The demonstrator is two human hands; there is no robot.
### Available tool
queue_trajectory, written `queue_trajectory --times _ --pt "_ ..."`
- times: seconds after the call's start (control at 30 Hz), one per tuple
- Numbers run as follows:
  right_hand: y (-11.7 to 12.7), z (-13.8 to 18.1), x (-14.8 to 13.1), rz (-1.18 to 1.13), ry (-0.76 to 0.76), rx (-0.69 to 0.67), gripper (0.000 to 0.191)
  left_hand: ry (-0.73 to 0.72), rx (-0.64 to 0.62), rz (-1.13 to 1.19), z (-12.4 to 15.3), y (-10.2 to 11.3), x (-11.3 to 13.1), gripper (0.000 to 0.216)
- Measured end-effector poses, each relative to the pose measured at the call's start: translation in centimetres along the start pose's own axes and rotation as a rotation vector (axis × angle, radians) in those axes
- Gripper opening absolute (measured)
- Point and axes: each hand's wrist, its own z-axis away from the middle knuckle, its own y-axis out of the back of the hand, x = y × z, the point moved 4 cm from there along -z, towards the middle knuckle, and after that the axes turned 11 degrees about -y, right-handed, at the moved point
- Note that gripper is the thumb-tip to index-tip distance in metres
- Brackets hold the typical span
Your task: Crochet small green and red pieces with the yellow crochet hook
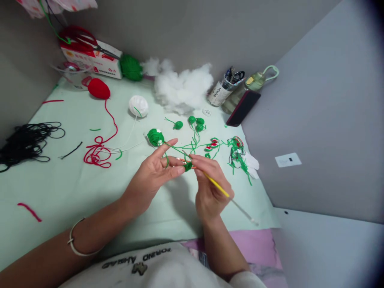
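Your fingers (177, 170) on the left hand (151, 174) are pinching a small green crochet piece (188, 166), with the index finger sticking out and a green strand (175, 149) running over it. Your right hand (210, 190) is closing around a yellow crochet hook (216, 185), whose tip is meeting the crochet piece while its pale end is pointing back toward your body. The crochet piece is hanging between your two hands, just above the pale green table (75, 188).

Up and to the left of the crochet piece, a green yarn ball (155, 137) is lying on the table, with the strand leading to it. Several finished green pieces (196, 122) are lying just beyond the crochet piece, and a heap of white stuffing (183, 90) is sitting farther behind those. Well to the left of the crochet piece, a red yarn ball (99, 89) is trailing a looped red strand, and a tangle of black yarn (24, 142) is lying farther left still.
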Motion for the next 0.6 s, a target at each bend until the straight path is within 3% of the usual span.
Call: queue_trajectory --times 0.13,0.23,0.6 --pt "0.0 -0.8 1.1 -0.315 -0.304 -0.054 0.014 0.005 -0.024 -0.029 -0.1 0.3 0.2 0.070" --pt "0.0 -1.2 1.8 -0.445 -0.422 -0.077 0.013 -0.011 -0.034 -0.060 -0.2 0.5 0.4 0.064" --pt "0.3 -1.3 1.7 -0.376 -0.441 -0.112 0.020 -0.039 -0.031 -0.112 -0.1 0.8 0.6 0.052"
